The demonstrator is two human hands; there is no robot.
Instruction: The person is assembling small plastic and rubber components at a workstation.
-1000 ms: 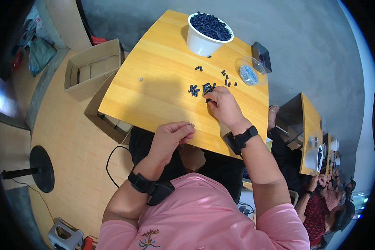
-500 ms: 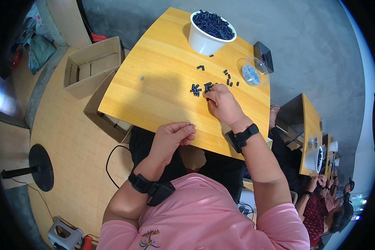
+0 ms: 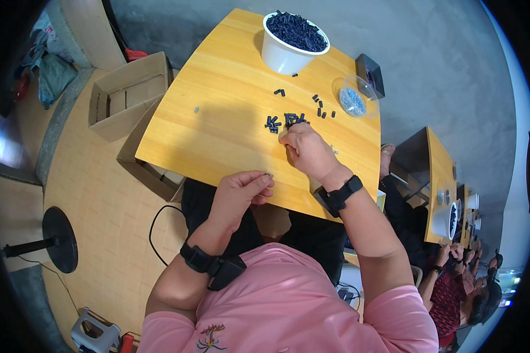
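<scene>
My left hand [image 3: 244, 193] is at the near edge of the wooden table [image 3: 182, 138], thumb and forefinger pinched on a tiny part, only a dark speck of which shows at the fingertips. Farther in, my right hand [image 3: 308, 152] reaches over the tabletop with its fingers drawn together. Whatever sits between those fingertips is hidden. Just beyond them lies a loose pile of short black cylindrical pieces [image 3: 292, 120], with a smaller cluster of the same pieces [image 3: 272, 124] to its left.
A white bucket [image 3: 285, 59] heaped with black pieces stands at the far side. Right of it are a clear tub [image 3: 354, 103] of small silvery parts and a dark box [image 3: 371, 75]. Cardboard boxes [image 3: 126, 97] stand left of the table. Other people sit at another table [image 3: 439, 170] on the right.
My right hand has drawn slightly back and left from the black pile, uncovering more of it. My left hand keeps its pinch. The whole view has shifted a little.
</scene>
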